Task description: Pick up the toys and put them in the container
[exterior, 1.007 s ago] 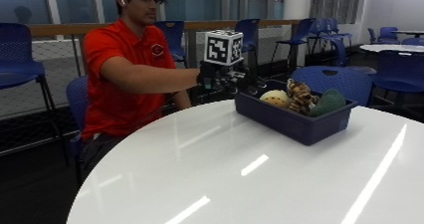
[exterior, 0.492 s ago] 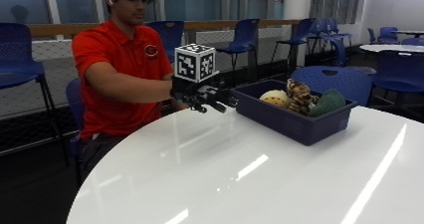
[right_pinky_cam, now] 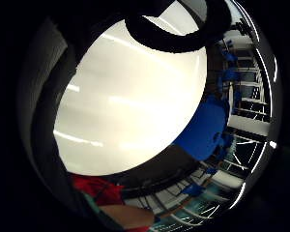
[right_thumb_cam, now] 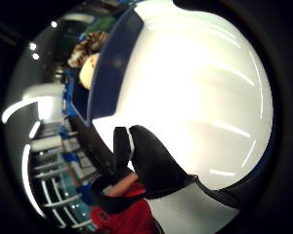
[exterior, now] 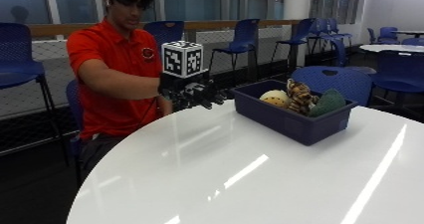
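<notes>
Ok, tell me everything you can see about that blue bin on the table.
The bin is a dark blue rectangular tub, plastic by its look, open-topped and standing upright on the white table near its far edge. Three soft toys fill it: a cream one, a striped tiger and a green one, all poking above the rim. The gloved hand is beside it, not touching.

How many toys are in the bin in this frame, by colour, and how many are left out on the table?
Cream round toy: 1
Striped tiger toy: 1
Green toy: 1
Toys on the white table: 0
Total: 3 visible, all in the blue container. The gloved right hand holds nothing.
</notes>
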Action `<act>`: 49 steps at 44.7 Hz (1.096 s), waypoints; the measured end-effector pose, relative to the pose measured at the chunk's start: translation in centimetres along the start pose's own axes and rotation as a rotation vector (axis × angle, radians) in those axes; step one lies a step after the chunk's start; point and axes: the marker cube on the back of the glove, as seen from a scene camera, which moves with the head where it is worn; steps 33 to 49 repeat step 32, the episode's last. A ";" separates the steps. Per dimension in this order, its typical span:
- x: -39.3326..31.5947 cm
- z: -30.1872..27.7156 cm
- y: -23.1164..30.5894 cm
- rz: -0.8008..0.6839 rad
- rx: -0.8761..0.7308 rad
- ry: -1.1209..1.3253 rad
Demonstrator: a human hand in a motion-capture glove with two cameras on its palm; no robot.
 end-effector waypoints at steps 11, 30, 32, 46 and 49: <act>1.2 -0.6 1.7 0.013 -0.013 0.038; 2.3 -0.1 3.9 0.028 -0.019 -0.001; 2.4 -0.1 3.9 0.032 -0.018 0.006; 2.4 -0.1 3.9 0.032 -0.018 0.006; 2.4 -0.1 3.9 0.032 -0.018 0.006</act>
